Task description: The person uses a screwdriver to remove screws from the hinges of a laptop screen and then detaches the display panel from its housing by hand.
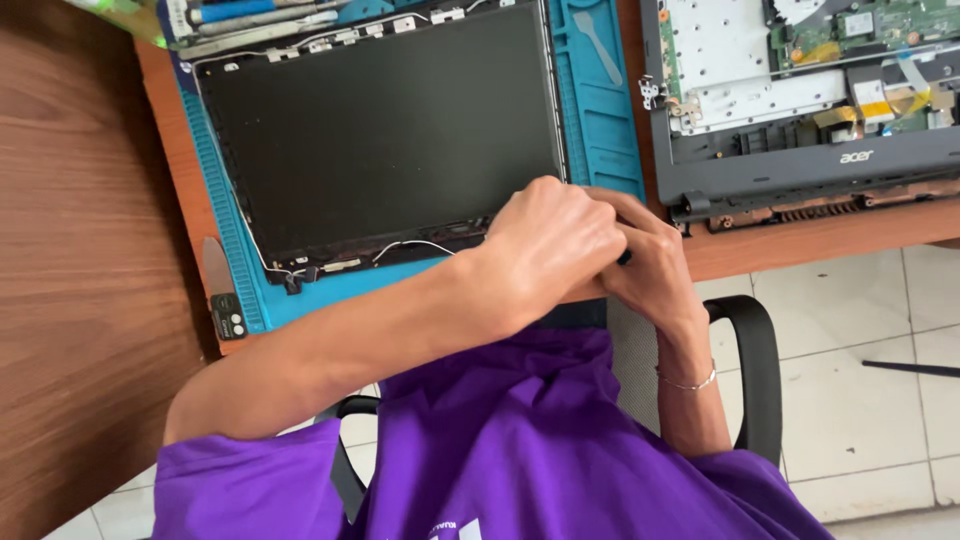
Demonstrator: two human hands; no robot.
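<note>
The left hand [550, 245] lies over the right hand [650, 265], hiding most of its fingers. Between them only the dark tip of a small object [625, 257] shows; its kind cannot be told. Beneath the clasp, the laptop screen panel's [380, 130] near corner is covered. Beyond, the opened laptop base [800, 160] runs off the frame's edge.

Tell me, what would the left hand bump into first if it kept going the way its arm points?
Probably the right hand: the left hand already overlaps it at the lower right corner of the flat black laptop screen panel. Beyond lies the opened dark grey laptop base.
</note>
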